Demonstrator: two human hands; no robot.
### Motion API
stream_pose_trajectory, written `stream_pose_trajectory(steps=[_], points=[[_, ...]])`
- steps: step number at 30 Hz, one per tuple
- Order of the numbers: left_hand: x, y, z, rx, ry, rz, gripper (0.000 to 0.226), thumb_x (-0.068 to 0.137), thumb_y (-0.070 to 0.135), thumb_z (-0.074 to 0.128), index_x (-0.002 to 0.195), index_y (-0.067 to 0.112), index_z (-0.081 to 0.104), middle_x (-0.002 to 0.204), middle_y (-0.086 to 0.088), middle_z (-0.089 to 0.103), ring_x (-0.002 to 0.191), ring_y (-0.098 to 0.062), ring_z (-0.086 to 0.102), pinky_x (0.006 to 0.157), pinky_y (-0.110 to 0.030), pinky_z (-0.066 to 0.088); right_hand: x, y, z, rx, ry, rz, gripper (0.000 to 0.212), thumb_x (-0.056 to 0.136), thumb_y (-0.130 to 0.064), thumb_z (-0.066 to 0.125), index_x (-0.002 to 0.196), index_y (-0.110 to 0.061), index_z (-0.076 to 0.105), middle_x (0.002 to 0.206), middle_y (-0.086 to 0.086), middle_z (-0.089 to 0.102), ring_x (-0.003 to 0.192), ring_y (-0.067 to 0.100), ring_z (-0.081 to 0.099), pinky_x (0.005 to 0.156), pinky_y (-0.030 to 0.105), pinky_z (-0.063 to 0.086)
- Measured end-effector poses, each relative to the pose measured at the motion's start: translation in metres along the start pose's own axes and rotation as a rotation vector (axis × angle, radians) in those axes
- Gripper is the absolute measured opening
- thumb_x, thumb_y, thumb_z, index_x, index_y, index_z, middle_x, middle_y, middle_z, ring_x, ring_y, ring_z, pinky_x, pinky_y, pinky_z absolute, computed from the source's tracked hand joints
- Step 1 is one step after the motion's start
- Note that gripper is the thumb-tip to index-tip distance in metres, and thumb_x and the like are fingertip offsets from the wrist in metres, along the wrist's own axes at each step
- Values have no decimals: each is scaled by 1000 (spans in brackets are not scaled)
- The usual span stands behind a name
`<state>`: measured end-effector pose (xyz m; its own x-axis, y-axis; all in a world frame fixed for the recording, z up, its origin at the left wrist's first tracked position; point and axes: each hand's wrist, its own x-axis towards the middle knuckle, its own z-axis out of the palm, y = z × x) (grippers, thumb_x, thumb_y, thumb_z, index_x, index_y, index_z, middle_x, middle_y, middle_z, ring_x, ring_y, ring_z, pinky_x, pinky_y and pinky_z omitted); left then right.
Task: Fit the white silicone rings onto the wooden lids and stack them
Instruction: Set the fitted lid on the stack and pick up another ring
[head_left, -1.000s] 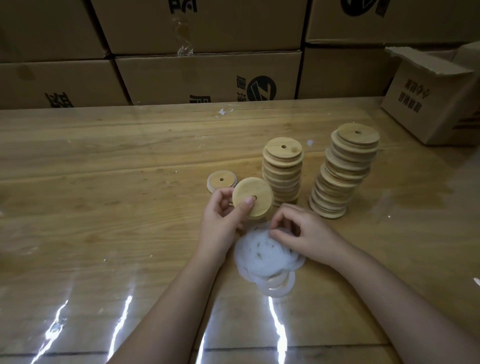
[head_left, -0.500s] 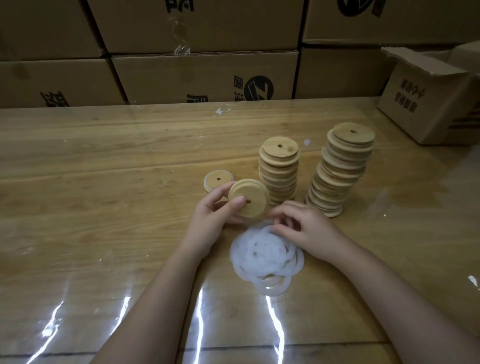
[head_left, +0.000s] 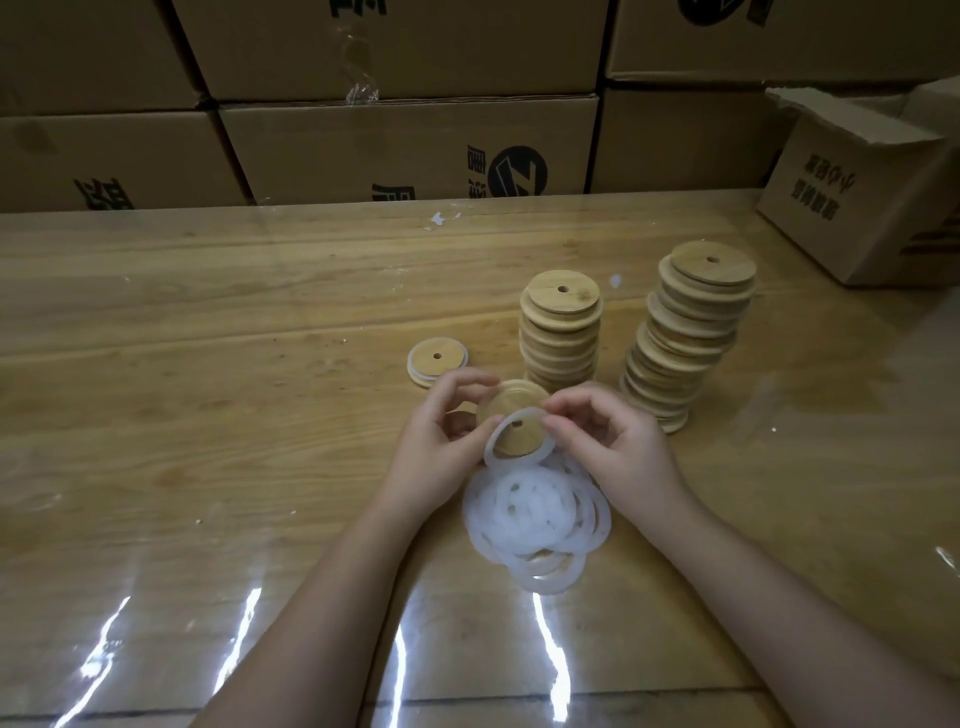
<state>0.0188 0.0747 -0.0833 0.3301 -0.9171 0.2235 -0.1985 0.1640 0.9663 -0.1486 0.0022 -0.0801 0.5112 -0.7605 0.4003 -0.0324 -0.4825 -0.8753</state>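
Note:
My left hand (head_left: 434, 441) holds a round wooden lid (head_left: 511, 408) with a centre hole, tilted toward me. My right hand (head_left: 618, 447) pinches a white silicone ring (head_left: 491, 441) at its upper right edge and holds it against the lid's face. Below both hands lies a loose pile of white rings (head_left: 537, 522) on the table. One lid with a white ring around it (head_left: 437, 359) lies flat to the left of two tall stacks of wooden lids (head_left: 562, 327) (head_left: 688, 332).
The wooden table (head_left: 208, 364) is covered by a glossy clear sheet. Closed cardboard boxes (head_left: 405, 145) line the far edge. An open cardboard box (head_left: 857, 192) stands at the back right, close to the right stack.
My right hand has lifted one white ring off the pile and brought it up against the lid. My left hand has kept the lid and lowered it slightly toward the ring.

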Motion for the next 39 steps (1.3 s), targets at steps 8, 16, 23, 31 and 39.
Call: stream_pose_trajectory(steps=[8,16,23,31,39], points=[[-4,0,7,97,-8,93,11,87,25,57,94,28,65,88,7,67,74,-13,62,65,-38,51,3,4,3,-133,113,-105,7,81,0,67,80,-5,62,89,5,55,81,11,56,70,19,48],[-3,-8,14,262,60,210,15,85,28,63,86,41,57,83,18,63,69,0,59,61,-17,46,4,7,2,-157,147,-76,6,81,-1,67,79,-4,62,85,4,56,77,7,56,66,15,46],[-1,-11,13,218,101,208,10,88,30,59,81,37,57,71,21,62,62,1,57,58,-26,50,4,7,2,-120,143,-62,8,81,-1,67,79,-6,62,85,2,56,78,4,56,67,8,42],[-1,-11,12,221,95,189,10,87,32,59,80,39,58,70,19,62,62,-3,59,60,-38,52,5,6,3,-67,135,-13,10,82,2,65,77,-5,61,83,1,55,76,4,55,63,14,46],[0,-11,11,233,94,194,7,86,37,59,81,43,58,66,19,62,58,0,57,58,-36,53,7,5,1,-47,111,33,13,82,1,65,76,-9,60,83,-2,55,76,2,55,64,14,46]])
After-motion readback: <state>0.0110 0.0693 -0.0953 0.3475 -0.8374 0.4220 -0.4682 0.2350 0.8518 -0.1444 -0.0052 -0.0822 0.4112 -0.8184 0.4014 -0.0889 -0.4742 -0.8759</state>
